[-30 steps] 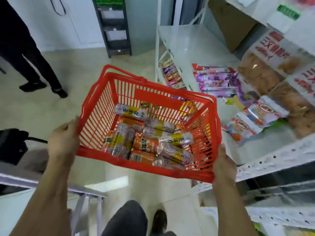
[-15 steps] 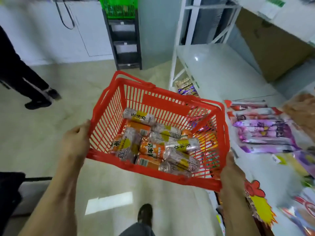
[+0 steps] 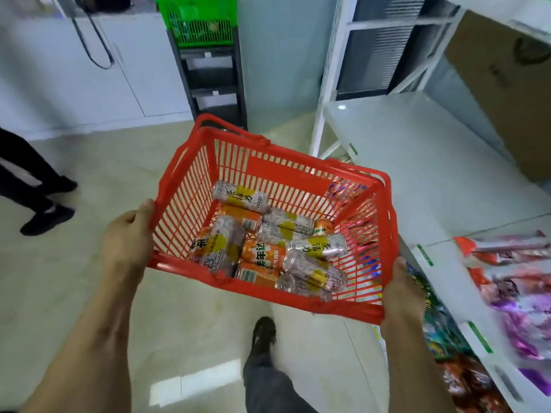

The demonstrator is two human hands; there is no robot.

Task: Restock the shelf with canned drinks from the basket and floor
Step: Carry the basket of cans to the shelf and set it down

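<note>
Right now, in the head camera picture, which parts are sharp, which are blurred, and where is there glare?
Head view: the cans in the red basket are fairly sharp; the snack packets at the right edge are smeared by motion blur; a small glare spot lies on the white shelf and a pale reflection on the floor; the wide lens bends the shelf frame lines.

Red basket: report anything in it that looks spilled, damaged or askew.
Nothing looks spilled or damaged. The cans lie on their sides in a loose heap, pointing different ways, inside the red basket, which tilts as the left hand and right hand hold its near corners.
</note>
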